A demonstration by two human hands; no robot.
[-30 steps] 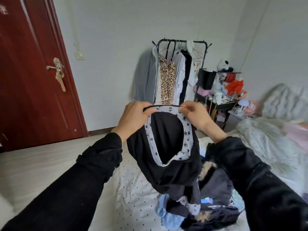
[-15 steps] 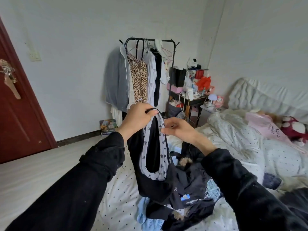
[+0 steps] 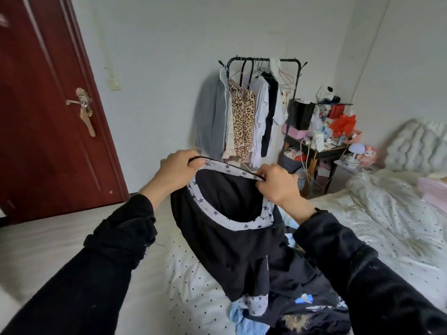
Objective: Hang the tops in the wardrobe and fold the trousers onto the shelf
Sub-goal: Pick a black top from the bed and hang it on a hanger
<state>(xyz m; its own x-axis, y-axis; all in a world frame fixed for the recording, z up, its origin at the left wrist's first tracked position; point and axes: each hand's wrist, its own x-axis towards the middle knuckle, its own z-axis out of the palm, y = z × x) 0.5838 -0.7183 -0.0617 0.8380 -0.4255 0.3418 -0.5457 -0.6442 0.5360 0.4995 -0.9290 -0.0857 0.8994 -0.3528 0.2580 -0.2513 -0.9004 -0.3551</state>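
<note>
Polka-dot bedding on the bed (image 3: pixel 193 286) is lying below the hands, with a heap of dark clothes (image 3: pixel 302 310) under the right one. Both hands are pinching the star-trimmed neckline of a black top (image 3: pixel 217 238), the left hand (image 3: pixel 174 172) and right hand (image 3: pixel 278 184) curled on its edge, holding it open between them. Beyond them, a clothes rail (image 3: pixel 262 60) is carrying hung garments beside a red door (image 3: pixel 48 105).

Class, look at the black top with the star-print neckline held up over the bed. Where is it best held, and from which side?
Hold the black top at the two ends of its star-print neckline, coming from above. The left hand and right hand already pinch it there, so the neckline stretches open and the body hangs straight down, ready for a hanger.
</note>
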